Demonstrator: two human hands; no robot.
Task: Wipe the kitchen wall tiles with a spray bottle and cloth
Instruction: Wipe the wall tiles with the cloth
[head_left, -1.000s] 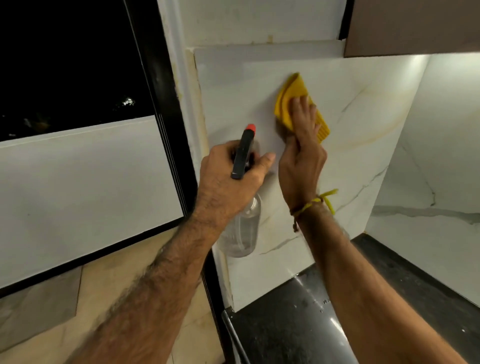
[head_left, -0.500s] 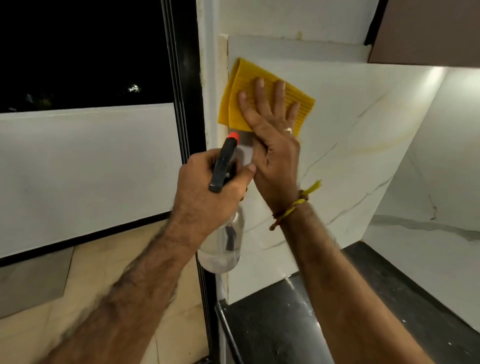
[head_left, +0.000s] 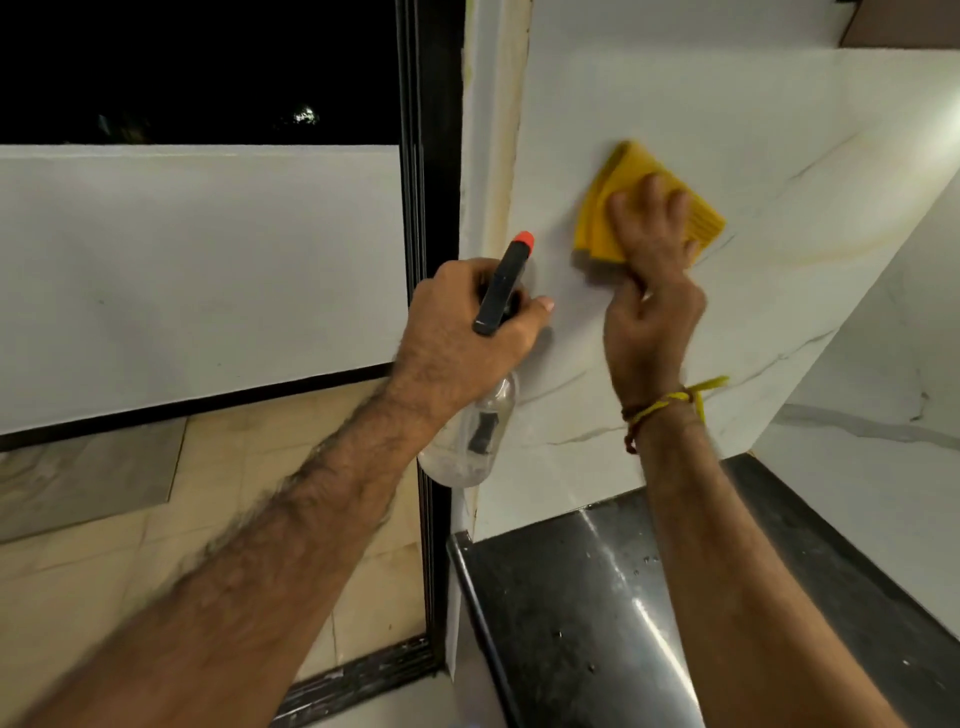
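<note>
Yellow cloth, soft and folded, is yielding under right hand fingers pressing flat; left hand is clamping the spray bottle neck.

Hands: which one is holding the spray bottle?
The left hand grips the spray bottle by its neck; the right hand presses the yellow cloth to the wall tile.

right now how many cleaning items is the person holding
2. A spray bottle with a red-tipped nozzle is gripped in the left hand, close to the wall's left edge. A folded yellow cloth is pressed flat against the wall tiles under the right hand.
</note>
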